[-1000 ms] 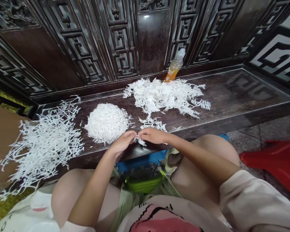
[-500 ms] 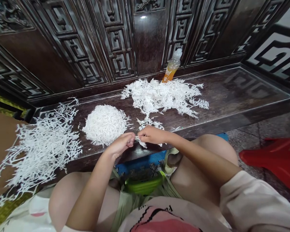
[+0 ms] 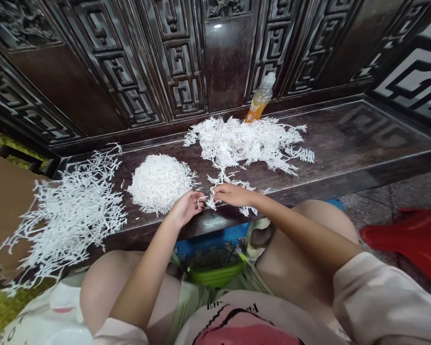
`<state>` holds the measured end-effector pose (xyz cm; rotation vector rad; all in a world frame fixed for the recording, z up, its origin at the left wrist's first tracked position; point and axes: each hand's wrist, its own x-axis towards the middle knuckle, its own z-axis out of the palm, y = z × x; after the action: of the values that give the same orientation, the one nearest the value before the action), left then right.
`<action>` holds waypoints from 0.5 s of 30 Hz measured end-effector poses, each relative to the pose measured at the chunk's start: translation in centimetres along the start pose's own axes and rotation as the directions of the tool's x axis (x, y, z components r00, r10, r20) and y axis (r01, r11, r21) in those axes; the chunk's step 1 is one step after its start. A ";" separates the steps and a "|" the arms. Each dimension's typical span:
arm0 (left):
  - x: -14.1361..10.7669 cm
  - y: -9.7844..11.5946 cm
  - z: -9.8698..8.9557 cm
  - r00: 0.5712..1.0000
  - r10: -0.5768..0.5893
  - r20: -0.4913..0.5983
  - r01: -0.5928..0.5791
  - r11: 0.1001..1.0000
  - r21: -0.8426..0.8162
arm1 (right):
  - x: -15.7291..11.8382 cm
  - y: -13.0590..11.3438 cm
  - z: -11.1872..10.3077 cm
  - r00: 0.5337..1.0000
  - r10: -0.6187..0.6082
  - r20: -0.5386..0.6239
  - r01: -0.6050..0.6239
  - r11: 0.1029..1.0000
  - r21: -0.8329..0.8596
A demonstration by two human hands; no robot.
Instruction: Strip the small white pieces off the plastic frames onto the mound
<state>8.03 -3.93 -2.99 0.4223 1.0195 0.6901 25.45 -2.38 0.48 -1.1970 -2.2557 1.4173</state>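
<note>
Left hand (image 3: pixel 186 209) pinched a white sprig (image 3: pixel 200 203), mostly hidden by fingers. Right hand (image 3: pixel 234 195) had moved apart, its grip unclear.

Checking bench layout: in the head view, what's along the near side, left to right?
Cardboard → loose white sprigs → white mound → left hand → right hand → red stool

The one view looks from the person's head, facing forward and down over the chest (image 3: pixel 244 326). The left hand (image 3: pixel 187 209) and right hand (image 3: pixel 234 195) lie close below the camera, near the frame's middle. Beyond the hands, a wooden ledge (image 3: pixel 345 139) and a carved dark wooden panel (image 3: pixel 172 57) fill the upper frame.
</note>
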 end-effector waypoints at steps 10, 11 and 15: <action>-0.2 -1.6 0.8 0.993 0.100 0.064 -0.104 0.993 0.063 | 0.4 1.1 1.7 0.999 -0.046 0.019 0.047 0.999 -0.019; -0.4 -1.7 0.9 0.988 0.132 0.081 -0.142 0.980 0.138 | 0.3 1.0 1.7 0.999 -0.043 0.024 0.044 0.999 -0.015; -1.1 -1.5 1.2 0.957 0.258 0.135 -0.291 0.838 0.462 | -0.1 0.7 1.4 0.999 -0.025 0.045 0.025 1.000 0.002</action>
<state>9.21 -5.76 -2.70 1.0381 1.0729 0.6689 25.07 -3.23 -0.86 -1.1436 -2.2908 1.4509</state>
